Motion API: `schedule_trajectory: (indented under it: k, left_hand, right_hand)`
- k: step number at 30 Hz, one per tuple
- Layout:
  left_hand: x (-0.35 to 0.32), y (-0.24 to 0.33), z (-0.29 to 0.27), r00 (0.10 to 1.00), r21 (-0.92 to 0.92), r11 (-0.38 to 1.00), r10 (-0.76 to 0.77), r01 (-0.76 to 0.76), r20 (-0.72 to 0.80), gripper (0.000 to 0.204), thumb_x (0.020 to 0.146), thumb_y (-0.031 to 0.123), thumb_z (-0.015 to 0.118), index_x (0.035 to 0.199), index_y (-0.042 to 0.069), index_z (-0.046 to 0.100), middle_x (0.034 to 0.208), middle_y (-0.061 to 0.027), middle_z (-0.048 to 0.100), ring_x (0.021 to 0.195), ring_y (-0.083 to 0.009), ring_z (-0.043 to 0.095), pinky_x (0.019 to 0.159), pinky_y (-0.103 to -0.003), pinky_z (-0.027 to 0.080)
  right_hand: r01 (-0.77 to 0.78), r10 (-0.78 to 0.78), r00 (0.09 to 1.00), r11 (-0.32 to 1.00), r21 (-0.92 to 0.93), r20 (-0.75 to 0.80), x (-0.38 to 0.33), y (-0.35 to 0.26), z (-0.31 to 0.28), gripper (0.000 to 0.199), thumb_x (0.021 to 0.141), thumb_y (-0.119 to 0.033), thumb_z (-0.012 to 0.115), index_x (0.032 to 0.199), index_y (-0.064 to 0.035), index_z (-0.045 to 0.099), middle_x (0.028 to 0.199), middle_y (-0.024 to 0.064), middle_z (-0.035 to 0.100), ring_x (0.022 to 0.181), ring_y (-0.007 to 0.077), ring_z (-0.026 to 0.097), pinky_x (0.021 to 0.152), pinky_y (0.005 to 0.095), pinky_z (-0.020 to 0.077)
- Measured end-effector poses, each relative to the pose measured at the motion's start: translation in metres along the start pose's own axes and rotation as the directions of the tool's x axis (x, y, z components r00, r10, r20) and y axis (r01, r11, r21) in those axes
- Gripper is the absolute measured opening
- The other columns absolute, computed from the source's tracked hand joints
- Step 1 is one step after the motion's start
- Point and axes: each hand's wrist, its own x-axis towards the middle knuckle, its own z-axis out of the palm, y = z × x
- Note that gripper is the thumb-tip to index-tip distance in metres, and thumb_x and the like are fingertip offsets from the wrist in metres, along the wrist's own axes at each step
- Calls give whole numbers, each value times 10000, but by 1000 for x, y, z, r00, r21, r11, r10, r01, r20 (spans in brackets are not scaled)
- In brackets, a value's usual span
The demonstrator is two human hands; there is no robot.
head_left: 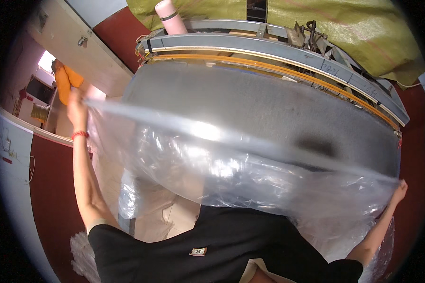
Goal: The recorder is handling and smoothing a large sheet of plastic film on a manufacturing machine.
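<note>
- Head view: nearest, the person's black shirt [174, 250] fills the lower edge, with crumpled clear plastic [82, 254] beside it at left.
- Ahead of the chest, a clear plastic sheet [231, 167] stretches between two widely parted arms, its shiny folds falling toward the person.
- The right hand [400, 191] is clamped on the sheet's right end, low at the near right part of a dark grey work surface [212, 89].
- The left hand [77, 111], blurred, grips the sheet's left end, out past the surface's left side; a red band [80, 135] circles that wrist.
- The taut upper edge slants down from left hand to right, crossing in front of the surface, whose far part lies bare.
- Along the far side run an orange strip [250, 63] and a grey metal beam [250, 47].
- Beyond stand a pink cylinder [171, 20] and yellow-green fabric [344, 33].
</note>
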Motion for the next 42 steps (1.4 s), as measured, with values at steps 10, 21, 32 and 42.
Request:
schedule_trajectory:
  k: [10, 21, 32, 42]
  left_hand:
    - [-28, 112, 169, 953, -326, 926, -98, 193, 287, 747, 641, 172, 689, 1257, 0, 304, 1290, -232, 311, 1215, -346, 280, 997, -425, 254]
    - [66, 150, 91, 872, -157, 986, -129, 60, -472, 407, 738, 188, 649, 1047, -25, 491, 1065, -166, 515, 1008, -304, 478, 862, -376, 373]
    - [2, 164, 162, 616, 65, 899, -349, 434, 707, 741, 786, 525, 485, 1339, 89, 253, 1407, -160, 152, 1307, -295, 120, 1031, -405, 183]
    - [11, 304, 108, 680, -759, 567, 420, 321, 602, 226, 887, 218, 476, 872, 12, 569, 771, -8, 558, 754, -86, 502, 708, -229, 409]
  right_hand:
    - [-10, 2, 1000, 950, -311, -29, -26, -140, 82, 312, 888, -334, 361, 978, -54, 465, 963, 212, 563, 903, 409, 519, 709, 466, 408]
    - [-74, 75, 997, 913, -400, -12, -33, -152, 76, 332, 896, -354, 337, 972, -51, 450, 949, 218, 560, 893, 414, 515, 704, 472, 404]
    - [-86, 91, 996, 891, -446, -11, -35, -141, 72, 353, 894, -367, 343, 1011, -59, 469, 972, 200, 564, 898, 402, 526, 720, 464, 411]
    - [-109, 112, 993, 990, 85, -42, -49, -204, 70, 293, 816, -327, 492, 998, -119, 588, 994, 116, 598, 919, 287, 559, 780, 357, 427]
